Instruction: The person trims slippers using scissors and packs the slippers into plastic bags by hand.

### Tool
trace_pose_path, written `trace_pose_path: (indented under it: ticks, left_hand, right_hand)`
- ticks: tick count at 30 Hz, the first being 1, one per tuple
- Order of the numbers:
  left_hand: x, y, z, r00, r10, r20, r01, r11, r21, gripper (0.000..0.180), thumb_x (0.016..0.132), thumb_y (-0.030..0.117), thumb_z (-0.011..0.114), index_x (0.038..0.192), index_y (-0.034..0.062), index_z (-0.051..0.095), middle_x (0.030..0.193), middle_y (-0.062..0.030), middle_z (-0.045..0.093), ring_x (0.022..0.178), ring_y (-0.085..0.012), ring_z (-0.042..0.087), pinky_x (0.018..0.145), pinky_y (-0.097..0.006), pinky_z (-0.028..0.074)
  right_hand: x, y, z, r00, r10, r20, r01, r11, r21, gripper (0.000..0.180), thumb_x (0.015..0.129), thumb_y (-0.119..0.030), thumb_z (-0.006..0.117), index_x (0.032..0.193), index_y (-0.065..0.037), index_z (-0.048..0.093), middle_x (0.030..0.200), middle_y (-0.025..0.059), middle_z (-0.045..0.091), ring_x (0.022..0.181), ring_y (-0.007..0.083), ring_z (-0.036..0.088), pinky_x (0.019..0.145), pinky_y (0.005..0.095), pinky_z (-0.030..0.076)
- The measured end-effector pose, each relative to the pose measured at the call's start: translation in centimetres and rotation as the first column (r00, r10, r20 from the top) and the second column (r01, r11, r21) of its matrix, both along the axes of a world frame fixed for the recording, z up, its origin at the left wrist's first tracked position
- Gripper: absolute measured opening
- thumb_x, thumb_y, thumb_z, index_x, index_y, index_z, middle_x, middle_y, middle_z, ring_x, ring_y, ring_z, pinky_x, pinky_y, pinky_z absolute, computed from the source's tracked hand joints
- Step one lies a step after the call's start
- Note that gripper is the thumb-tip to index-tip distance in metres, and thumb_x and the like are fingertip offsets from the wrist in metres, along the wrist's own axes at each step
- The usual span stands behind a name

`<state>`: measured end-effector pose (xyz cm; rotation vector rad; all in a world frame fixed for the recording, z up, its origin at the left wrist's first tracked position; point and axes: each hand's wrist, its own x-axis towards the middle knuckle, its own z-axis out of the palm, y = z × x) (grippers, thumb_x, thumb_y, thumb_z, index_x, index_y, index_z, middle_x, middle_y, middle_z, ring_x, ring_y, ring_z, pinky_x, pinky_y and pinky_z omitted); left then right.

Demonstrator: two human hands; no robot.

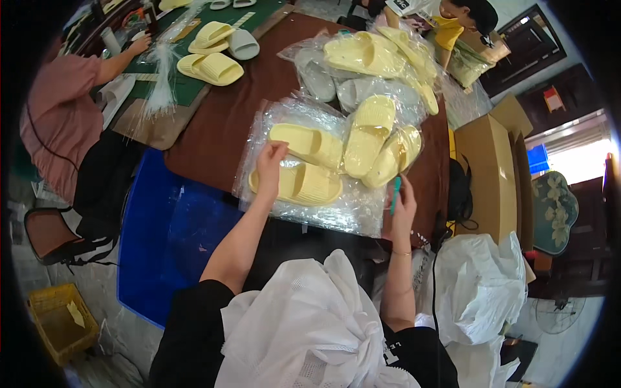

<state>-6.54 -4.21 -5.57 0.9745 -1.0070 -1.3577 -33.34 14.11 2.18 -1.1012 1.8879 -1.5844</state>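
A pair of pale yellow slippers, the upper slipper [304, 143] and the lower slipper [307, 184], lies on a stack of clear plastic bags [362, 210] at the table's near side. My left hand [270, 165] is at their left ends, its fingers closed on the edge of the upper slipper. Whether the pair lies inside the top bag I cannot tell. To the right rests another yellow pair [370, 139] in clear plastic. Just below it, my right hand [403, 207] holds a slim green tool [394, 194] upright between its fingers; its kind is unclear.
Bagged yellow and grey slippers [362, 55] pile up at the back right. Loose slippers [210, 69] sit on a green mat at the back left, near a co-worker's arm [123, 61]. A blue bin [145, 239] stands left, a cardboard box [485, 174] right. Another person [446, 32] is beyond.
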Motion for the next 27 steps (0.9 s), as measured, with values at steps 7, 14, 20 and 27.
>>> trace_pose_path:
  ticks: [7,14,20,27]
  left_hand:
    - [1.4,2.9,10.6,0.947,0.303,-0.105,-0.316,0.939,-0.134,0.008,0.095,0.007,0.057,0.097,-0.0004,0.061,0.082,-0.0003,0.057,0.075,-0.0069,0.050,0.069,-0.022,0.041]
    - [-5.0,15.2,16.4,0.947,-0.244,-0.209,0.254,0.967,0.022,0.005,0.092,0.003,0.057,0.091,0.0010,0.061,0.086,-0.0025,0.059,0.079,-0.0102,0.053,0.076,-0.024,0.043]
    - [-11.1,20.9,9.9,0.439,-0.881,0.176,0.877,0.379,-0.295,0.027,0.090,0.007,0.064,0.116,0.0089,0.067,0.110,-0.0074,0.060,0.106,-0.0208,0.056,0.097,-0.031,0.042]
    - [-6.3,13.5,7.5,0.808,-0.419,0.415,0.542,0.804,-0.245,0.023,0.086,0.005,0.064,0.109,0.0052,0.065,0.117,-0.0116,0.062,0.103,-0.0242,0.059,0.091,-0.034,0.046]
  right_hand:
    - [-10.0,4.0,-5.3,0.721,-0.113,-0.683,0.426,0.850,0.309,0.043,0.093,-0.020,0.059,0.131,-0.003,0.052,0.102,0.0270,0.065,0.096,0.0425,0.063,0.084,0.0470,0.050]
    - [-11.4,2.9,-3.8,0.525,0.325,-0.787,0.521,0.608,0.599,0.036,0.089,-0.033,0.065,0.114,-0.007,0.059,0.090,0.0200,0.069,0.083,0.0402,0.068,0.069,0.0490,0.055]
    - [-7.5,3.4,0.0,0.504,0.022,-0.864,0.487,0.818,0.305,0.025,0.093,-0.030,0.060,0.107,-0.009,0.064,0.088,0.0153,0.068,0.083,0.0353,0.067,0.071,0.0465,0.053]
    - [-2.4,4.8,-0.4,0.786,-0.072,-0.614,0.235,0.953,0.189,0.029,0.094,-0.022,0.060,0.120,-0.008,0.063,0.097,0.0138,0.066,0.085,0.0295,0.065,0.075,0.0394,0.051]
